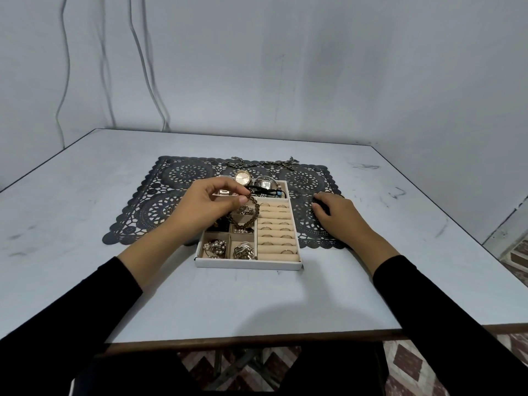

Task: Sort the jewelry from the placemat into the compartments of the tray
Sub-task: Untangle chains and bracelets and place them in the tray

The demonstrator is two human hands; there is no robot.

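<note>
Beaded bracelet point(257, 211) hangs pinched in the left hand point(211, 204) over small compartments of the tray point(248, 264); the right hand point(334, 214) rests on the placemat point(160, 201) beside it, fingers bent, grip impossible to tell

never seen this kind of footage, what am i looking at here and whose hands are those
There is no machine: one camera, worn on a person's head, looks down at their two hands. On the table lies a dark placemat, and on it a white tray holding rings, earrings and watches. A necklace lies at the mat's far edge. The left hand pinches a bracelet above the tray. The right hand rests on the placemat; whether it holds anything is unclear.
</note>
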